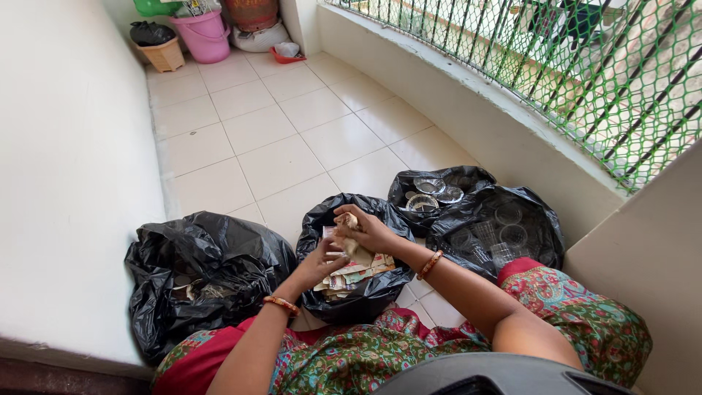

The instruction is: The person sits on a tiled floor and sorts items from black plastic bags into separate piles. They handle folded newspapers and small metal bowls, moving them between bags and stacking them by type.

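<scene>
1. Three black plastic bags sit open on the tiled balcony floor [292, 139] in front of my knees. I look down on them from above.
2. My right hand [368, 228] is over the middle bag [365, 292], its grip pinched shut on a small crumpled paper wrapper [350, 219].
3. My left hand [319, 262] is just below it, fingers curled against the same wrapper, close over a stack of flattened paper packets [355, 274] lying inside that bag.
4. The left bag [205, 263] slumps against the white wall. I cannot make out its contents.
5. The right bag [482, 219] holds clear glass tumblers [504, 234] and small glass bowls [428, 194], lying loose and touching.
6. What could go wrong, as I judge it: the wrapper looks thin, so pulling with both hands could tear it. The packet stack leans, so a nudge could slide it deeper into the bag. My right forearm passes near the glassware, and a knock there could crack it.
</scene>
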